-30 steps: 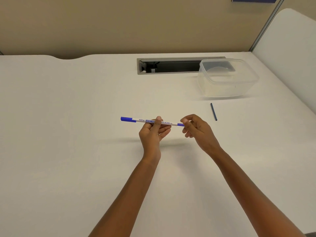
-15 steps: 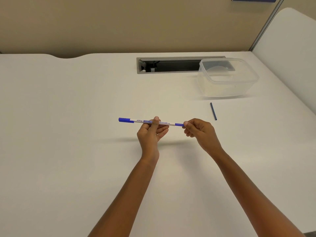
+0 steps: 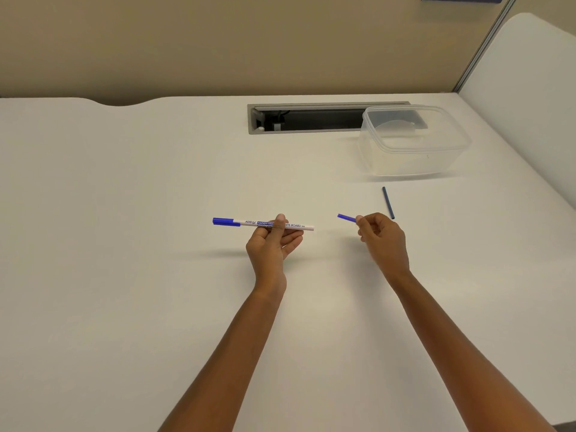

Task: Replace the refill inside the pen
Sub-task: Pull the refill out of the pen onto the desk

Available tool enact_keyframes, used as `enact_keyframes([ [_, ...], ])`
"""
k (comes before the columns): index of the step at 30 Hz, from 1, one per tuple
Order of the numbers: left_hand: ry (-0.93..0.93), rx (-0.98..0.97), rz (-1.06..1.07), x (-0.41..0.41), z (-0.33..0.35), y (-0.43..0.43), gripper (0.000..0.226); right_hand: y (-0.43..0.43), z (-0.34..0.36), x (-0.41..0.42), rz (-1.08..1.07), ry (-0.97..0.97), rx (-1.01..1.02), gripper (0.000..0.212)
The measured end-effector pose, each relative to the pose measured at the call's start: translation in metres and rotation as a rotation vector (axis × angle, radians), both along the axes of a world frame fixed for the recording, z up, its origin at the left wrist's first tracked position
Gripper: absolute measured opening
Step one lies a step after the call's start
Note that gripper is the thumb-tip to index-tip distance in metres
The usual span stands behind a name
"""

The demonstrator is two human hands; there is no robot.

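**Blue end piece is out of the pen**

Head view, the only one I have. Half a second back the blue end piece (image 3: 346,217) sat in the right end of the pen (image 3: 265,224). Now it is clear of the barrel, with an open gap between the two. The barrel's right end shows plain white. I judge the pen is opened and the removal step is under way. I cannot tell whether the blue piece is a plug or the end of the old refill, because the fingers hide the rest of it.

The dark spare refill (image 3: 388,202) lies untouched on the surface (image 3: 124,213). It is just beyond the right grip (image 3: 381,241) and near the clear container (image 3: 414,141), so fitting it is still to come.

The left grip (image 3: 271,244) holds the pen at mid-barrel, thumb on top and curled fingers underneath. The pen is roughly level above the surface, its blue capped end pointing left.

The right grip is pinched tight on the blue end piece between thumb and forefinger, the other fingers curled in. The piece sticks out leftward, toward the pen's open end.
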State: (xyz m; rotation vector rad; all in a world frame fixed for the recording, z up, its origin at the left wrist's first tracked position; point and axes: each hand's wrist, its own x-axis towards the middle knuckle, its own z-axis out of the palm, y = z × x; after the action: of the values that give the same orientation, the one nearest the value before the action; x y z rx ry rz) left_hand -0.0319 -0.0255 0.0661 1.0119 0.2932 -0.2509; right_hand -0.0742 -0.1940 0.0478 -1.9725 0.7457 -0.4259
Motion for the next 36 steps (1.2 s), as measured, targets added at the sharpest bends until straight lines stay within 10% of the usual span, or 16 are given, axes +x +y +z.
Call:
enact_keyframes([
  [16, 0.007, -0.018, -0.001, 0.004, -0.005, 0.001, 0.014, -0.013, -0.028, 0.007, 0.013, 0.185, -0.441, 0.018],
  [36, -0.019, 0.280, -0.330, 0.011, -0.014, -0.008, 0.015, 0.028, 0.032, 0.019, 0.515, 0.201, 0.403, 0.009],
])
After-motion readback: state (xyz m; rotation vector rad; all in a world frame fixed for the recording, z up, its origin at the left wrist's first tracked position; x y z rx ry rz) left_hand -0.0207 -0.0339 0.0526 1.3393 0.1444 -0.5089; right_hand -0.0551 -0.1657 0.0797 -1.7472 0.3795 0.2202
